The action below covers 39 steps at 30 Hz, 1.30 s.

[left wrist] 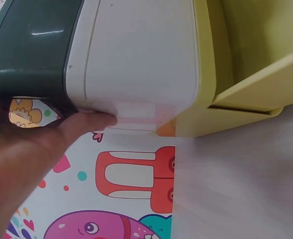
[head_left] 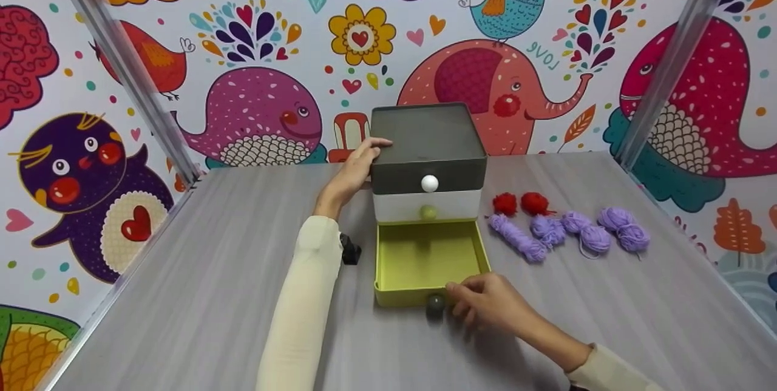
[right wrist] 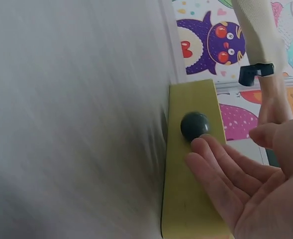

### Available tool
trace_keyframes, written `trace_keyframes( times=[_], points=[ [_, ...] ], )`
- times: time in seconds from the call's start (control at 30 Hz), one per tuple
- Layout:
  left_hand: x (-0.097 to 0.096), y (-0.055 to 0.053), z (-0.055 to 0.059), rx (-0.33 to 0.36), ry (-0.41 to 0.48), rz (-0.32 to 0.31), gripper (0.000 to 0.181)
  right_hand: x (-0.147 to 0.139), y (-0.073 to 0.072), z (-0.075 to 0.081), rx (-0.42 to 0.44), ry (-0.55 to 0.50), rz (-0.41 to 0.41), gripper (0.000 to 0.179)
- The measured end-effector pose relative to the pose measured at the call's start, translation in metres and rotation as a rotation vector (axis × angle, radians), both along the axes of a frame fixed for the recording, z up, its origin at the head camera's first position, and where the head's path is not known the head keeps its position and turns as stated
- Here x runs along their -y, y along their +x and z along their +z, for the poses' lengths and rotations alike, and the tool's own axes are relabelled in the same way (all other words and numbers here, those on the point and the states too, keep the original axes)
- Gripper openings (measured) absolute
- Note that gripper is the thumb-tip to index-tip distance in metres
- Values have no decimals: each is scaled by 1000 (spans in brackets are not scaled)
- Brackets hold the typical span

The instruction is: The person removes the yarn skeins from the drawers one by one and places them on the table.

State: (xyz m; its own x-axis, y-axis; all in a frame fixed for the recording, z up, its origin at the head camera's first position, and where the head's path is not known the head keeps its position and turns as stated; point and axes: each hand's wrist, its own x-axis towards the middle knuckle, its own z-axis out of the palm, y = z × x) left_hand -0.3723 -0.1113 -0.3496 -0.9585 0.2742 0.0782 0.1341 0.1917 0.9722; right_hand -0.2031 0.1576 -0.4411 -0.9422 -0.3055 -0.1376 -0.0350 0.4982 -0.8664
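Observation:
A small stacked drawer cabinet has a dark grey top drawer (head_left: pixel 428 175) with a white knob, a white middle drawer (head_left: pixel 397 206) with a green knob, and a yellow-green bottom drawer (head_left: pixel 431 257) pulled out, its inside bare. My left hand (head_left: pixel 355 169) rests against the cabinet's upper left side, fingertips over the top edge. In the left wrist view its thumb (left wrist: pixel 89 123) lies straight along the white drawer's side. My right hand (head_left: pixel 488 303) is at the bottom drawer's front, fingers loosely bent, fingertips right beside the dark round knob (right wrist: pixel 195 126).
Right of the cabinet lie two red yarn balls (head_left: pixel 505 203) and several purple yarn bundles (head_left: pixel 519 238). A black device (head_left: pixel 349 250) sits at my left wrist. Patterned walls with metal posts (head_left: pixel 130 69) border the grey table (head_left: pixel 230 245) at the back and sides.

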Motion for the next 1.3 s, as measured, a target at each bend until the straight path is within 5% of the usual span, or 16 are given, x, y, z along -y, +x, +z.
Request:
trace_keyframes(
  times=[0.4,0.9,1.3],
  points=[
    [2,0,0,8,-13,11,39,24,2,-19,125,38,12,52],
    [3,1,-1,5,-14,6,38,28,-4,-19,104,-15,-25,45],
    [0,0,-1,14,-10,9,38,27,-29,-21,94,-2,-136,40]
  ],
)
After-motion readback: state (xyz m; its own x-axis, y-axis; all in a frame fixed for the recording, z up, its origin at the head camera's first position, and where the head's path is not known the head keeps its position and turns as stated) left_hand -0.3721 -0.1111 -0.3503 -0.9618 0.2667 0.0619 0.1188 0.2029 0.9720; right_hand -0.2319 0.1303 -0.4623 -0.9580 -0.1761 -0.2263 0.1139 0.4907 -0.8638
